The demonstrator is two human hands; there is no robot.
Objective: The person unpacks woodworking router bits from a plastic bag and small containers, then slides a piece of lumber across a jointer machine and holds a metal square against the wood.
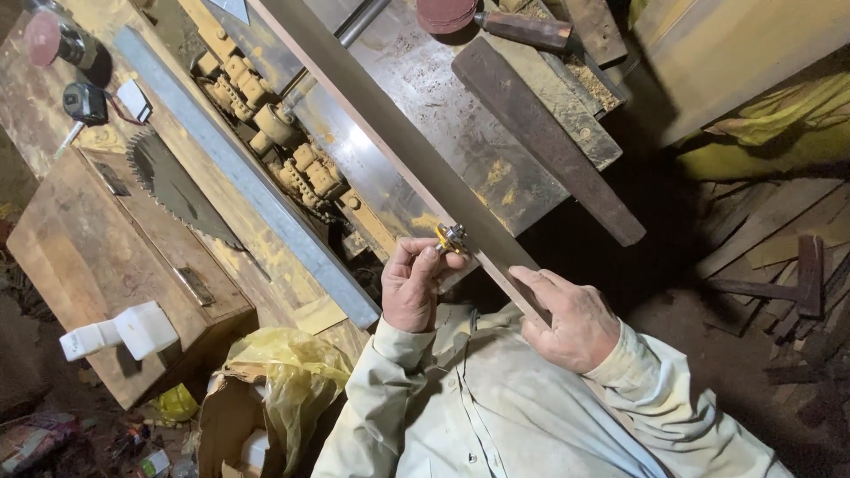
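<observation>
View: I looked down from the head camera onto a cluttered woodworking worktop (266,265), with a pale shirt front at the lower edge of the frame.
Left hand: my left hand (414,288) was raised beside the near end of a long wooden strip (390,133), its grip pinching a small yellow and silver metal tool (451,238) between thumb and fingertips.
Tool position: the small tool sat right against the strip's left edge; it may have been a marking gauge or cutter, but it was too small for me to tell.
Right hand: my right hand (571,317) lay on the near end of the strip, fingers spread along its right edge and thumb side, steadying it rather than closing around it.
Strip: it ran diagonally from the top of the frame down to my hands, across the grey metal machine table (460,168).
Nearby, left: a circular saw blade (173,186) lay flat on the worktop, with a long grey metal bar (239,168) beside it and a chain of pale wooden blocks (266,115) beyond.
Nearby, right: a dark wooden plank (549,142) lay aslant on the machine table.
Lower left: a white plastic piece (124,332) rested on a wooden box, and a yellow plastic bag (283,372) sat in a carton below.
</observation>
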